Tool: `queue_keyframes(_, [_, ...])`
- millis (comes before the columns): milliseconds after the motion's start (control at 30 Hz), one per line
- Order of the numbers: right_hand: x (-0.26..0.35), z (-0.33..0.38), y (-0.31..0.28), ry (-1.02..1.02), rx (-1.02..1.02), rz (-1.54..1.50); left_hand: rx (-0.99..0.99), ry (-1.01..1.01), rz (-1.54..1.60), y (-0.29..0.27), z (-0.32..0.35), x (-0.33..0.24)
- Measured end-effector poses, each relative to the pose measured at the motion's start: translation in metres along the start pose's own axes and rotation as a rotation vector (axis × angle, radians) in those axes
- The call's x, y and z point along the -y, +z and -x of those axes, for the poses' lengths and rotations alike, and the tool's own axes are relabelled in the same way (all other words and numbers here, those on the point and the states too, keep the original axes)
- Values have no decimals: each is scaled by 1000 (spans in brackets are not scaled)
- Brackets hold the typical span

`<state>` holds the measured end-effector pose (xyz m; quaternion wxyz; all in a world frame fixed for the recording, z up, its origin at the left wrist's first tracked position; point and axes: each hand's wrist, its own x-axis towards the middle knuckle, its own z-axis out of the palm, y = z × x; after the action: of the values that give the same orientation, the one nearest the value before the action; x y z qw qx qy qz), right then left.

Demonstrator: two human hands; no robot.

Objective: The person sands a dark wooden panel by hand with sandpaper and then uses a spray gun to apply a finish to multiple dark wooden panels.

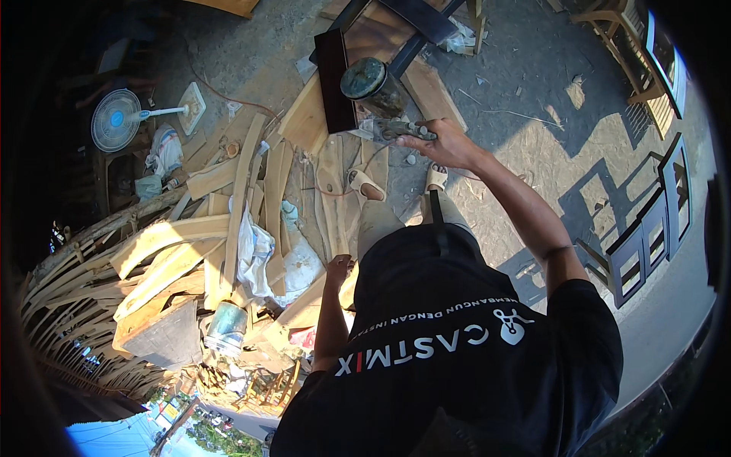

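Note:
Stretched forward, my right hand point(449, 143) is closed around the grip of a metal spray gun point(403, 130). A stained cylindrical cup point(375, 82) with a greenish lid sits at the gun; their joint is hard to make out. The gun's front end points left, close to a dark-coated wooden piece point(335, 84). Dark bars point(417, 49) and a brown panel point(378, 36) lie just beyond. Low at my left side hangs my left hand point(340, 269), its fingers curled with nothing visible in them.
Wooden offcuts point(171, 240) and white sacks point(255, 255) pile up on the left. A fan point(116, 119) stands behind them, a stained bucket point(226, 327) nearer. Along the right are dark frames point(647, 236) and a wooden chair point(628, 46). A thin hose point(335, 192) crosses near my feet.

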<state>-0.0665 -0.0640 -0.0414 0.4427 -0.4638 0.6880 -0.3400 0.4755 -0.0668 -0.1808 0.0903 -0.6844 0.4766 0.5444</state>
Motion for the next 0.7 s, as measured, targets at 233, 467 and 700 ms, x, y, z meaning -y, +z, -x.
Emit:
queue_keyframes(233, [12,-63,-14,-81,-234,30,-21,-12,63,18,2,0])
queue_keyframes(467, [27,-153,-51,-49,-341,169,-53,-88,151,34,14,30])
queue_keyframes(700, [34,-190,-63,-130,-516,255,-70,-96,85,50,35,44])
